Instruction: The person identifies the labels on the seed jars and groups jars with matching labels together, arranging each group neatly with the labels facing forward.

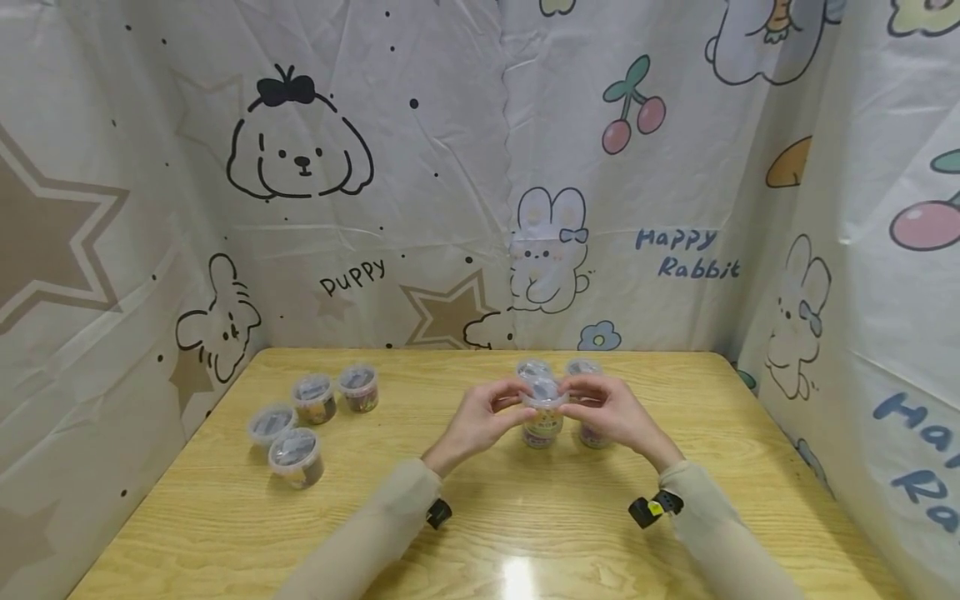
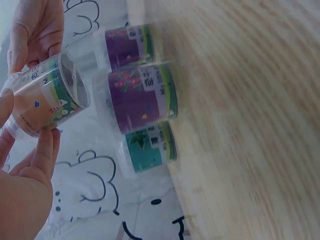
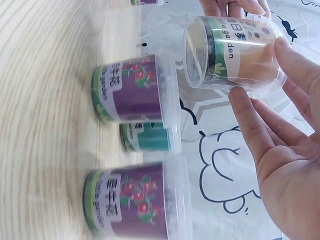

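Note:
Between both hands is a clear plastic tub [image 2: 40, 97] with a lid and an orange and green label. My left hand [image 1: 483, 415] pinches one side near the lid, thumb in front. Opposite it, my right hand [image 1: 617, 412] grips the other side with thumb and fingers. Raised off the table, the tub overlaps a purple-labelled tub [image 3: 132, 90] in the head view, and the wrist views show a gap between them. Another purple-labelled tub [image 3: 135, 200] stands to the right. Behind these sits a teal-labelled tub [image 2: 146, 147].
Several similar lidded tubs [image 1: 296, 450] stand in a loose group on the left of the wooden table [image 1: 450, 517]. A further lid [image 1: 584, 367] shows at the back right, partly behind the right hand. Printed cloth [image 1: 435, 167] hangs around the table's back and sides.

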Available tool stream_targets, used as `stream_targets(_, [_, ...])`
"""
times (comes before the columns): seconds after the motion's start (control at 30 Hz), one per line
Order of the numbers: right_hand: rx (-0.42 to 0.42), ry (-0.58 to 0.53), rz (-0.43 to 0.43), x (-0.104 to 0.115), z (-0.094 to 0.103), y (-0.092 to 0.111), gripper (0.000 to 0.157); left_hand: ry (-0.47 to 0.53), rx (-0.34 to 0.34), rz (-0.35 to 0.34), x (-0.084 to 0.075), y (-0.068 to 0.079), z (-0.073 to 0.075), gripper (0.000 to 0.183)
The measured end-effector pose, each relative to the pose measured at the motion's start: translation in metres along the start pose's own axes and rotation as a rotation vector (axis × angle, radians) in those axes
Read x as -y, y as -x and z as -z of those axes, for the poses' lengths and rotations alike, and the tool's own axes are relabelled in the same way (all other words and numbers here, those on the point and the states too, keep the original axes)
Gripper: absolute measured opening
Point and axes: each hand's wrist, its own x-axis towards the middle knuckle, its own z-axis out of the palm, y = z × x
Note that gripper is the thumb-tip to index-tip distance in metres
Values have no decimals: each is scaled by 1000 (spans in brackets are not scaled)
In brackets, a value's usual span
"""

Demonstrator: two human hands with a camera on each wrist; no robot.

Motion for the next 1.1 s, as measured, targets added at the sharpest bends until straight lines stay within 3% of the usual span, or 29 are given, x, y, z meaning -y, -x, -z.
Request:
stream_targets(0.23, [18,-16,0,-4,11,10,33,4,12,-21,-1,-3,-11,24])
stream_targets(0.77, [91,-16,-58,-12,40,32,37,3,120,57,-7,-9,-32,24])
stream_targets(1.1, [145,29,-66,-20,48,42,35,-92,196,60,-2,-12,-43,24])
